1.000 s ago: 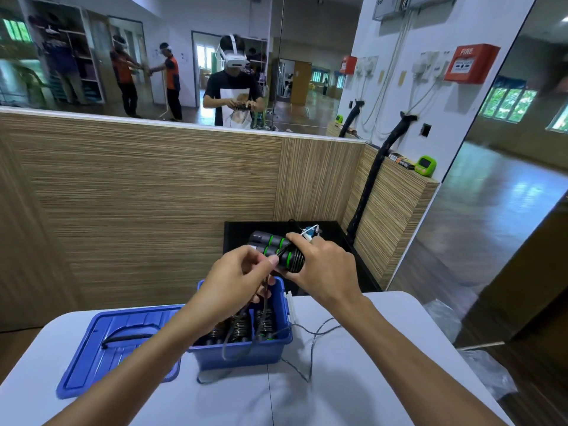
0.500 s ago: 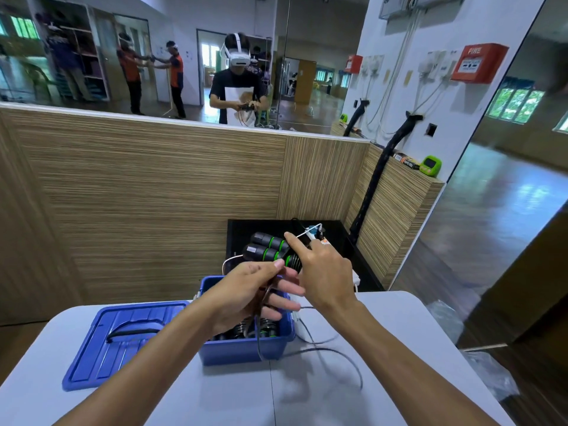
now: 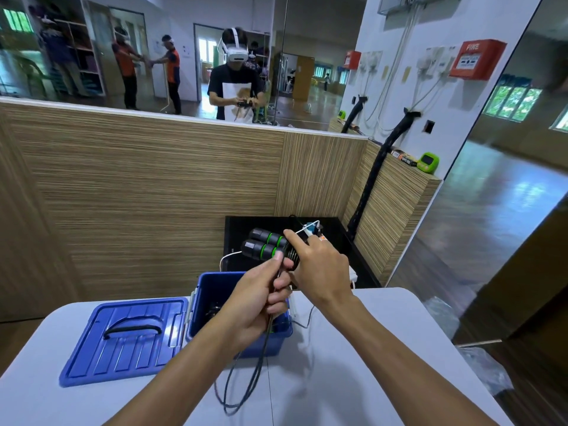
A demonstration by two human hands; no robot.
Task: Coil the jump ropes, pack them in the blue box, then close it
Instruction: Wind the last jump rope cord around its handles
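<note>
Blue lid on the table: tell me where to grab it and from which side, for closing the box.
Grip the dark arched handle at the middle of the blue lid, coming from above. The lid lies flat on the table, top side up, left of the blue box, and its handle seems raised enough for fingers to hook under. Both hands are busy with a rope for now.

A white desk point(image 3: 368, 379) stands against a striped wood-grain partition point(image 3: 147, 192). Behind the desk sits a black open bin point(image 3: 335, 241) containing white cables. A green device point(image 3: 427, 162) rests on the partition ledge. A red fire alarm box point(image 3: 477, 59) is mounted on the white wall. Wall mirrors point(image 3: 92, 50) reflect people standing.
</note>
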